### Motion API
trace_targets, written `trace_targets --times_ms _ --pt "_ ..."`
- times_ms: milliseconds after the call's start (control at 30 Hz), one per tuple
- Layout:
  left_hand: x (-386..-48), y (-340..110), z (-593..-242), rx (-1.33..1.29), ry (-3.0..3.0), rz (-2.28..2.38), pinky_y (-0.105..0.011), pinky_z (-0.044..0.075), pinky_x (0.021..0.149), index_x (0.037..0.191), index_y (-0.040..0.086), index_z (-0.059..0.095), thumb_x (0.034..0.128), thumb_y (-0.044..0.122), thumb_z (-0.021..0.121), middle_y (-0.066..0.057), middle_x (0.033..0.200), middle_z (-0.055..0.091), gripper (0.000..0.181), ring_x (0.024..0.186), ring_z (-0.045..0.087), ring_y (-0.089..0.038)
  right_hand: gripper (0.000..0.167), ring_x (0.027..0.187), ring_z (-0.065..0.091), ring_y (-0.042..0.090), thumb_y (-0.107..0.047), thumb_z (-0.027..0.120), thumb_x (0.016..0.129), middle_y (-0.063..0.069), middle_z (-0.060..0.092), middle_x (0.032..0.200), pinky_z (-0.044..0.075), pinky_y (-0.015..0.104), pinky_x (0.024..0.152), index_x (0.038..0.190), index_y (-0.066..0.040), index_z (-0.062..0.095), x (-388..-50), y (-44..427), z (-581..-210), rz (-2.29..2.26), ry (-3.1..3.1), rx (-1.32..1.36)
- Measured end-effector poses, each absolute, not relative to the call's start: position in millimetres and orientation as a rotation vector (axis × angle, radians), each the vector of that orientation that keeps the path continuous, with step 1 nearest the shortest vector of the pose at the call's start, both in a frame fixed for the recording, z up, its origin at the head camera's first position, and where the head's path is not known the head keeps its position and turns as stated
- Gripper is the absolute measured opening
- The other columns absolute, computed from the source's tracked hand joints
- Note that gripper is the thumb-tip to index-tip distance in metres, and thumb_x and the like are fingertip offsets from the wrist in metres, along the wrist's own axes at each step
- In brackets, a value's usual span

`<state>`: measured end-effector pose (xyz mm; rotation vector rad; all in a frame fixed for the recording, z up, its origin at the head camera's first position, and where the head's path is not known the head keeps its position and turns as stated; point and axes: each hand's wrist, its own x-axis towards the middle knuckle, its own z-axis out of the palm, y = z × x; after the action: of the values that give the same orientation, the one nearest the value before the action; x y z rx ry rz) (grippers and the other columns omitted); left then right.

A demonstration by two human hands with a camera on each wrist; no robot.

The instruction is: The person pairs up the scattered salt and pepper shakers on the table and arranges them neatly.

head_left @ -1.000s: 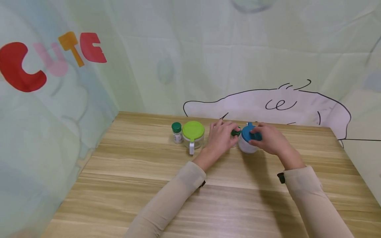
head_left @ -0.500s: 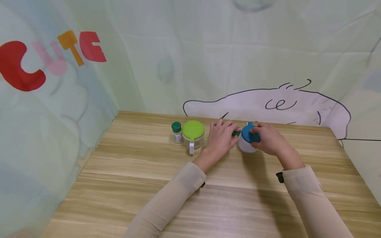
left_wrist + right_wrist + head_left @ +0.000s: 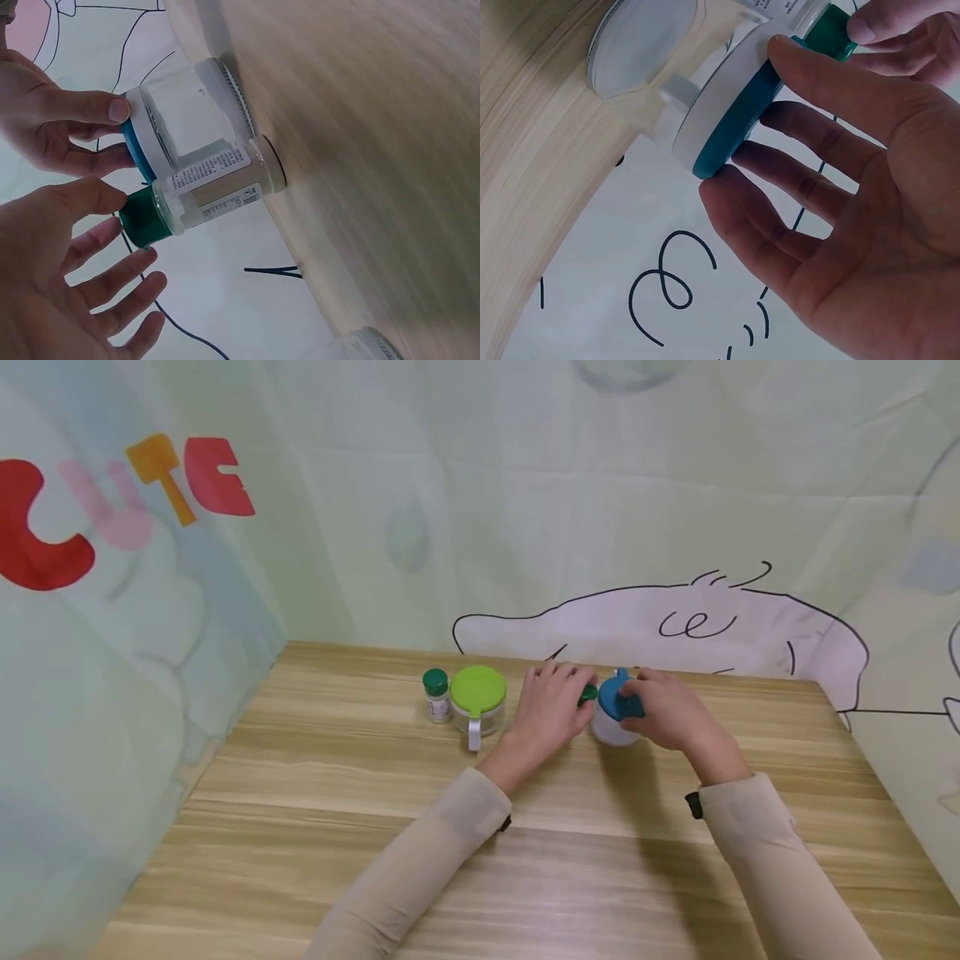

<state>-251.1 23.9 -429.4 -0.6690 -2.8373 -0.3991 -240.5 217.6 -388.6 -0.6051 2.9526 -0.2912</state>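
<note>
My left hand (image 3: 546, 706) pinches the green cap (image 3: 142, 217) of a small clear spice bottle (image 3: 217, 184) between thumb and forefinger. That bottle stands upright on the table, with printed labels and tan contents. Beside it, nearly touching, is a clear jar (image 3: 613, 729) with a blue lid (image 3: 615, 699) and white contents low inside. The fingertips of my right hand (image 3: 672, 710) grip the rim of this lid. In the head view my left hand hides most of the spice bottle.
To the left on the wooden table (image 3: 525, 877) stand a green-capped spice bottle (image 3: 437, 697) and a jar with a lime-green lid (image 3: 478, 689), its pale handle toward me. A printed cloth (image 3: 525, 527) rises behind the table's back edge.
The head view has shifted slightly, so everything sits a little farther left in it. Both hands keep their holds, and the containers stay in place on the table.
</note>
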Motion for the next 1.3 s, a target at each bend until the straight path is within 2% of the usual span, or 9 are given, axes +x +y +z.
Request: trace_targets --times_ms 267,567,800,1133,1300 --pt "-252 14 -425 -0.765 -2.913 -0.481 -0.046 0.044 0.112 0.137 0.026 0.066 0.1041 0.028 0.07 0.004 0.148 0.063 0.034 0.135 0.052 -0.021 0.048 0.114 0.061 0.05 -0.025 0.082 0.094 0.03 0.062 0.13 0.051 0.063 0.1 0.129 0.006 0.069 -241 209 -389 -0.271 2.976 -0.54" --pt "-249 16 -431 -0.676 -2.852 -0.501 -0.043 0.046 0.105 0.127 0.027 0.074 0.1031 0.032 0.072 0.006 0.134 0.069 0.025 0.125 0.056 -0.02 0.051 0.115 0.061 0.051 -0.032 0.078 0.096 0.031 0.061 0.132 0.053 0.061 0.097 0.127 0.007 0.069 -238 199 -394 -0.175 3.037 -0.462" --pt "-247 18 -430 -0.646 -2.847 -0.512 -0.043 0.046 0.105 0.127 0.027 0.075 0.1025 0.034 0.072 0.006 0.13 0.069 0.025 0.121 0.057 -0.02 0.053 0.12 0.058 0.056 -0.026 0.077 0.096 0.038 0.055 0.14 0.053 0.066 0.1 0.128 0.014 0.064 -233 194 -399 -0.112 3.065 -0.415" --pt "-247 23 -432 -0.617 -2.826 -0.497 -0.042 0.045 0.103 0.123 0.026 0.075 0.1006 0.036 0.075 0.007 0.123 0.067 0.024 0.117 0.056 -0.019 0.046 0.113 0.061 0.054 -0.016 0.08 0.092 0.038 0.058 0.13 0.054 0.061 0.099 0.118 0.019 0.064 -227 193 -403 -0.084 3.15 -0.483" --pt "-246 24 -434 -0.61 -2.829 -0.493 -0.041 0.044 0.101 0.123 0.026 0.075 0.1007 0.036 0.074 0.007 0.121 0.066 0.025 0.116 0.056 -0.018 0.051 0.113 0.062 0.052 -0.02 0.081 0.092 0.037 0.058 0.129 0.055 0.061 0.096 0.123 0.017 0.063 -228 194 -402 -0.143 3.133 -0.423"
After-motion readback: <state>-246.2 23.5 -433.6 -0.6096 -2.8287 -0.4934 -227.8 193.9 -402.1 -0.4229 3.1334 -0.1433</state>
